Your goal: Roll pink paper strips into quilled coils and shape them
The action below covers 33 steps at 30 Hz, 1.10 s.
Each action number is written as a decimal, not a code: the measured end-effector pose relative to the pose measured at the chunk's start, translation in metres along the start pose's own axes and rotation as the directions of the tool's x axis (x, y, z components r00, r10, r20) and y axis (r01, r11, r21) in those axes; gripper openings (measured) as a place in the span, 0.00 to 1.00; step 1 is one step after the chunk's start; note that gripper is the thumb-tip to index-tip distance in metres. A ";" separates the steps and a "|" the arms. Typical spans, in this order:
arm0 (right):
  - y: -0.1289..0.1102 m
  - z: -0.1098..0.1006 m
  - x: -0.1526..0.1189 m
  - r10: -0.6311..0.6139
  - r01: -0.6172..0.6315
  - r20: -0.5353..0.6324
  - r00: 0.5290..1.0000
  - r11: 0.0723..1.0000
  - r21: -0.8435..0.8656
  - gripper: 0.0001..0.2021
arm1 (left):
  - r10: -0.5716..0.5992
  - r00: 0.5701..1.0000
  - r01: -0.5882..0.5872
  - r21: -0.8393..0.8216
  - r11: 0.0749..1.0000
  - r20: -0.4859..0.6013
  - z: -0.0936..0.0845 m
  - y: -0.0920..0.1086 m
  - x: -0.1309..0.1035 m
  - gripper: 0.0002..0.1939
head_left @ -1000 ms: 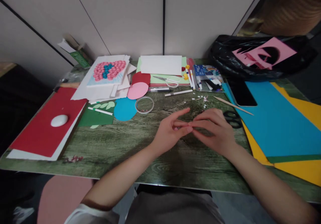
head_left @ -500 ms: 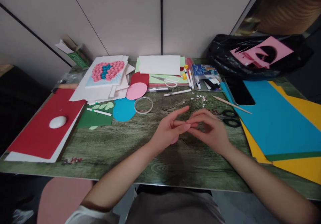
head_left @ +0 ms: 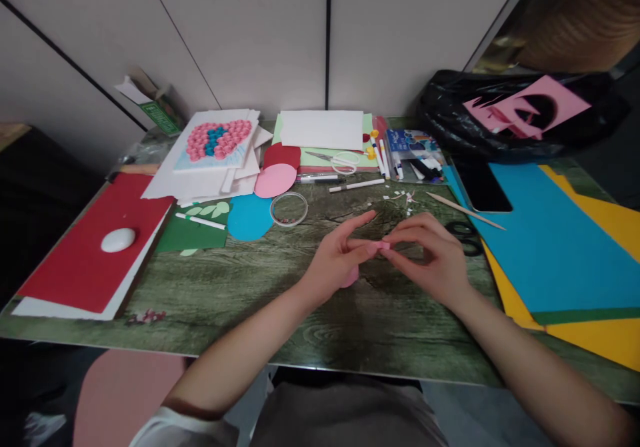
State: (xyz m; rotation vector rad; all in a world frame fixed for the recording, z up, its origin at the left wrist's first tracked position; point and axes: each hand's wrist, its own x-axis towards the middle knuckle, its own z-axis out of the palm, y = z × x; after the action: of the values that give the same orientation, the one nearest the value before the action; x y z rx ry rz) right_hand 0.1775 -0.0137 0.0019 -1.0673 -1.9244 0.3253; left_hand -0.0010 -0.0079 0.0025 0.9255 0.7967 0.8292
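A small piece of pink paper [head_left: 383,245] sits between my hands above the middle of the table. My left hand [head_left: 341,252] pinches it between thumb and fingers, with the index finger stretched out. More pink paper [head_left: 351,277] shows beneath that hand. On the other side, my right hand [head_left: 433,252] has thumb and fingertips closed at the piece's right end. Black-handled scissors [head_left: 466,238] lie just behind my right hand, their blades hidden by it. White paper scraps [head_left: 409,200] are scattered beyond my fingers.
Left are red paper [head_left: 95,247] with a white oval object [head_left: 118,239], and a flower picture [head_left: 215,141]. A tape roll [head_left: 289,209] and white scissors [head_left: 345,162] lie mid-table. Right are a wooden stick [head_left: 465,211], phone [head_left: 483,187], blue paper [head_left: 565,247] and black bag [head_left: 445,113].
My right hand has shifted slightly right, away from the left fingertips, and the pink piece between them shows more plainly. The whole view has moved a little.
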 end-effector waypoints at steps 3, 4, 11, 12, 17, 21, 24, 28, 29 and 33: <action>0.002 0.000 0.000 -0.015 0.016 0.018 1.000 0.999 -0.030 0.08 | 0.018 1.000 -0.018 0.018 1.000 -0.021 0.001 0.000 0.000 0.29; 0.002 -0.001 0.001 -0.020 0.021 0.025 0.999 0.999 -0.040 0.07 | 0.026 0.999 -0.026 0.027 0.999 -0.027 0.002 0.000 0.000 0.29; 0.002 -0.001 0.001 -0.117 0.125 0.049 0.992 0.972 -0.201 0.07 | 0.103 0.993 -0.098 0.102 0.990 -0.049 0.004 -0.006 -0.001 0.29; 0.002 -0.001 0.000 -0.138 0.147 0.052 0.989 0.963 -0.228 0.08 | 0.109 0.993 -0.104 0.095 0.990 -0.052 0.004 -0.007 -0.001 0.29; 0.002 -0.002 -0.004 -0.265 0.271 0.061 0.962 0.910 -0.315 0.11 | 0.075 0.993 -0.070 0.064 0.995 -0.085 0.005 -0.010 0.002 0.31; -0.003 -0.002 -0.001 -0.238 0.241 0.044 0.970 0.938 -0.249 0.10 | 0.043 0.996 -0.038 0.072 0.997 -0.079 0.004 -0.010 0.003 0.28; -0.006 -0.002 0.003 -0.132 0.137 0.056 0.990 0.986 -0.098 0.07 | 0.044 0.999 -0.042 0.060 0.997 -0.031 0.003 -0.009 0.002 0.28; -0.005 -0.001 0.003 -0.046 0.044 0.082 0.996 0.999 0.017 0.07 | 0.038 0.999 -0.039 0.044 0.998 0.039 0.003 -0.005 0.000 0.30; -0.004 -0.001 0.002 -0.035 0.033 0.088 0.996 0.999 0.026 0.07 | 0.033 0.998 -0.036 0.044 0.998 0.052 0.004 -0.004 0.000 0.30; -0.001 -0.001 0.000 -0.039 0.039 0.080 0.996 0.999 0.005 0.07 | 0.035 0.997 -0.037 0.024 0.999 0.073 0.004 -0.002 0.000 0.30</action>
State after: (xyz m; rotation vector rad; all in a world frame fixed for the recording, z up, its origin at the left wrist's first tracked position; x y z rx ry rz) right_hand 0.1778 -0.0147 0.0036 -1.0273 -2.0122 0.3538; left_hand 0.0031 -0.0099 0.0027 0.9891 0.7304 0.8140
